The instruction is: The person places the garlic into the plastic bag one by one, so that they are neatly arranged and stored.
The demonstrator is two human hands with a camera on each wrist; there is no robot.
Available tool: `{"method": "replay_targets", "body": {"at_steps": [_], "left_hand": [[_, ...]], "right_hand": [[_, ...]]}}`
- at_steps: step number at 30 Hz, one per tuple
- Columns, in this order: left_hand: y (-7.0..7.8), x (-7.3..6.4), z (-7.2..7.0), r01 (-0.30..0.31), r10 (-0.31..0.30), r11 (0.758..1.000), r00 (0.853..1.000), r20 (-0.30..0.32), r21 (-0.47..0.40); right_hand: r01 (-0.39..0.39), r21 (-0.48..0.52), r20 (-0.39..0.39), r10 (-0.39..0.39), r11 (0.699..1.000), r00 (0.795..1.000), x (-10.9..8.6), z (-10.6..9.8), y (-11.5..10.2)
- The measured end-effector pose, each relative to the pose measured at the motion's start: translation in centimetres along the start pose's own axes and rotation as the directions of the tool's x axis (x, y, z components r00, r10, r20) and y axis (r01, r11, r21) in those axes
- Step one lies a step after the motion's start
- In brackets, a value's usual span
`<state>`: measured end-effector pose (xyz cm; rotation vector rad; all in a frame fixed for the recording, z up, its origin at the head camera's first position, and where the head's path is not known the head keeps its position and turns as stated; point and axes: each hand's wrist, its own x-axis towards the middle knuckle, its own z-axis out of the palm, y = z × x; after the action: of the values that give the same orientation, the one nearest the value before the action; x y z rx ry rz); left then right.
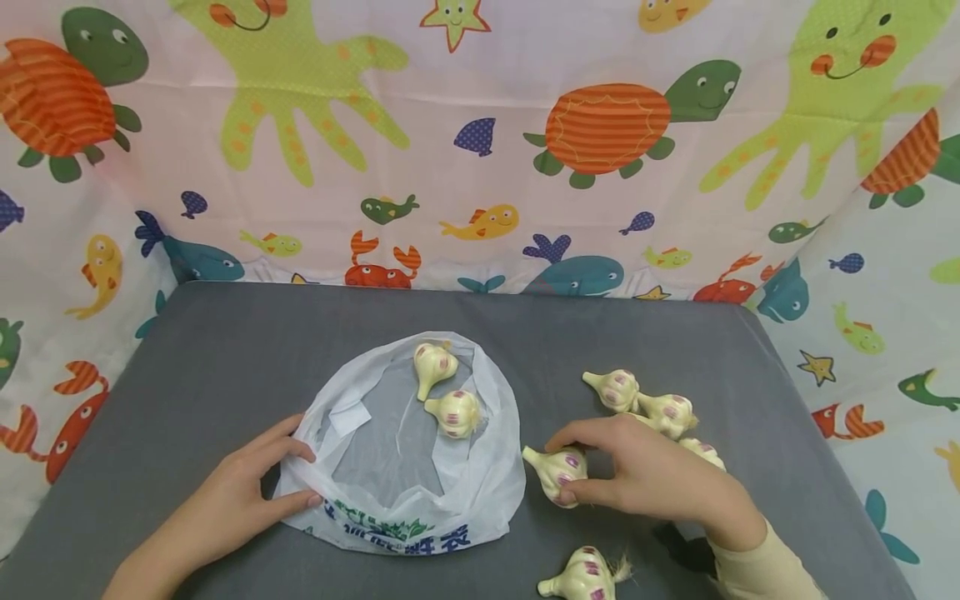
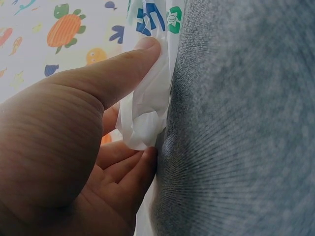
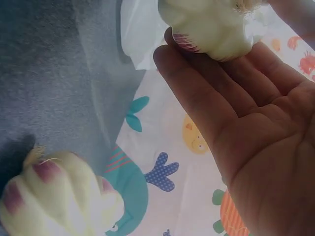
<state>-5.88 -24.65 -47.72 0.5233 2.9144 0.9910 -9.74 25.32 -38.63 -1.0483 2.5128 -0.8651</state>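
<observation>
A white plastic bag [image 1: 501,467] with blue and green print lies with its mouth spread wide. Two garlic bulbs, one farther back [image 1: 433,367] and one nearer [image 1: 454,414], rest inside beside a small white label [image 1: 349,417]. My left hand [image 1: 240,483] holds the bag's left edge, thumb in front and fingers behind; the left wrist view shows the thumb on the plastic [image 2: 152,88]. Right of the bag, my right hand [image 1: 645,467] grips a garlic bulb [image 1: 557,475] between thumb and fingers, its stem pointing toward the bag. The right wrist view shows this bulb [image 3: 211,29] against the fingertips.
Behind my right hand sit several more garlic bulbs [image 1: 669,414], partly hidden by it. Another bulb [image 1: 587,575] lies at the near edge of the view. Grey cloth [image 1: 247,358] covers the table, and a sea-animal patterned curtain [image 1: 465,75] surrounds its back and sides.
</observation>
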Motion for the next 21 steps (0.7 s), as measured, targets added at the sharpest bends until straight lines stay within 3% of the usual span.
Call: {"method": "replay_targets", "body": {"at_steps": [7, 15, 21], "left_hand": [[0.0, 0.2, -0.1, 0.001, -0.001, 1.0, 1.0, 0.006, 0.001], [0.0, 0.1, -0.1, -0.009, 0.009, 1.0, 1.0, 0.0, -0.016], [-0.1, 0.0, -0.1, 0.007, -0.007, 1.0, 1.0, 0.012, -0.005]], "right_hand": [[0.039, -0.015, -0.044, -0.039, 0.999, 0.998, 1.7, -0.6, 0.7], [0.015, 0.004, -0.067, -0.015, 1.0, 0.998, 3.8, -0.9, 1.5], [0.045, 0.027, -0.083, -0.042, 0.999, 0.996, 5.0, -0.8, 1.7]]}}
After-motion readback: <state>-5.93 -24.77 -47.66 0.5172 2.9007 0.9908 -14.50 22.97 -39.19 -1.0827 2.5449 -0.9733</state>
